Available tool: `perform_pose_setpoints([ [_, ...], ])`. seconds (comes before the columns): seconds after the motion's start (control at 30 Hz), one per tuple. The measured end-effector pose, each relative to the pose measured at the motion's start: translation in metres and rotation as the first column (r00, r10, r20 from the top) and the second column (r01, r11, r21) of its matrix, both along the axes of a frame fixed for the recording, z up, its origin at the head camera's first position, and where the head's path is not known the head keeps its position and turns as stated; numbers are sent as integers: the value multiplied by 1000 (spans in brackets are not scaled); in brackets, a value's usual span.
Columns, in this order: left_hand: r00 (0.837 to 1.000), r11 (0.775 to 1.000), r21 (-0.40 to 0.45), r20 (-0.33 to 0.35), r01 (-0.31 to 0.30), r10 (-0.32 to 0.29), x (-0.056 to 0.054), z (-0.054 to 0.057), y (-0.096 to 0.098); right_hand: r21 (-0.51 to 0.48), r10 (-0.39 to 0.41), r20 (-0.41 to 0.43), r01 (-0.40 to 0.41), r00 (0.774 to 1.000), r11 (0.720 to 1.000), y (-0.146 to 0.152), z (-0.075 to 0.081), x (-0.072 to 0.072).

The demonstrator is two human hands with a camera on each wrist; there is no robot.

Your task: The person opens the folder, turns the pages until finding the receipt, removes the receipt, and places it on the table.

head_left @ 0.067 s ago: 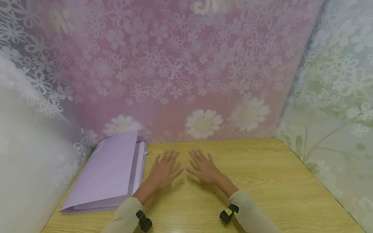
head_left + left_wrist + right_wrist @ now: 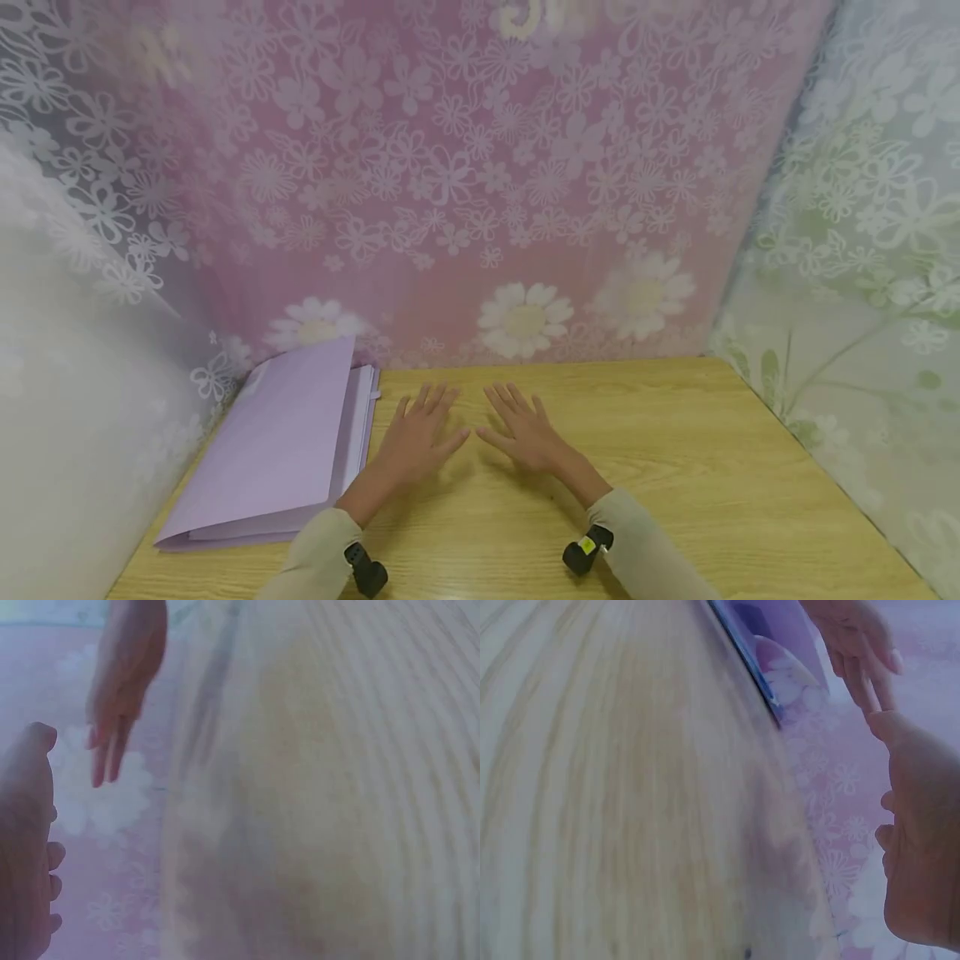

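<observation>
Both hands are held palm down over the wooden table (image 2: 675,450), fingers straight and spread, with nothing in them. My left hand (image 2: 416,442) is just right of a lilac folder (image 2: 270,442), whose cover is slightly raised over white sheets. A short distance to the right is my right hand (image 2: 528,437), its thumb pointing at the left thumb across a small gap. In the left wrist view, the left hand (image 2: 22,847) shows at the left edge and the right hand (image 2: 124,675) beyond it. The right wrist view has the right hand (image 2: 926,832) at the right edge.
A pink flowered backdrop (image 2: 450,217) stands behind the table. Pale flowered panels close in the left side (image 2: 67,375) and the right side (image 2: 870,333). A small black camera is strapped to each sleeved forearm.
My left hand and forearm have shifted very slightly to the left. The right hand has barely moved, and the folder lies as before.
</observation>
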State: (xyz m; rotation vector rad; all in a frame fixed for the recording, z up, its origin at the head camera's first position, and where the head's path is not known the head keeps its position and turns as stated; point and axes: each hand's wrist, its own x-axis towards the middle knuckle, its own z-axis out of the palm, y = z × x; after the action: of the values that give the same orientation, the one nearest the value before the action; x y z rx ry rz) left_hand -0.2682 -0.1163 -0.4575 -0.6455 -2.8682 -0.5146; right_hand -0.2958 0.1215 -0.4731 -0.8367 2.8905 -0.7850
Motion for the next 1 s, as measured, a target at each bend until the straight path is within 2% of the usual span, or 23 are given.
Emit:
perform_pose_setpoints([
  [0.1,1000,999,41,17,-8,8,6,19,-11,-136,19,69,-9,997,991,-8,6,-2],
  [0.2,1000,996,86,2,-20,20,12,38,-29,-307,54,159,-3,986,952,-21,11,-3],
  [0.3,998,992,117,-28,-46,49,19,53,-55,-448,97,264,33,960,893,-35,16,-2],
  [0.37,996,988,140,-35,-70,76,23,61,-77,-531,126,342,80,931,844,-44,20,-1],
  [0.43,994,980,172,-22,-101,106,26,66,-102,-598,164,388,113,907,793,-54,23,0],
  [0.5,991,971,201,8,-132,133,29,70,-128,-647,200,450,163,870,745,-65,24,0],
  [0.57,984,963,202,50,-177,170,31,70,-155,-689,250,495,200,832,697,-76,25,0],
  [0.63,974,954,206,109,-219,200,33,68,-180,-717,304,541,241,784,654,-86,24,-1],
  [0.73,950,940,208,214,-270,226,33,61,-215,-740,367,577,277,730,613,-100,21,-1],
  [0.77,941,934,219,251,-282,225,33,57,-226,-742,380,586,286,716,607,-105,19,-1],
  [0.87,907,914,247,357,-321,223,31,46,-253,-734,384,608,308,695,605,-120,15,1],
  [1.0,844,894,218,471,-393,256,32,30,-279,-708,357,651,366,670,604,-139,9,7],
])
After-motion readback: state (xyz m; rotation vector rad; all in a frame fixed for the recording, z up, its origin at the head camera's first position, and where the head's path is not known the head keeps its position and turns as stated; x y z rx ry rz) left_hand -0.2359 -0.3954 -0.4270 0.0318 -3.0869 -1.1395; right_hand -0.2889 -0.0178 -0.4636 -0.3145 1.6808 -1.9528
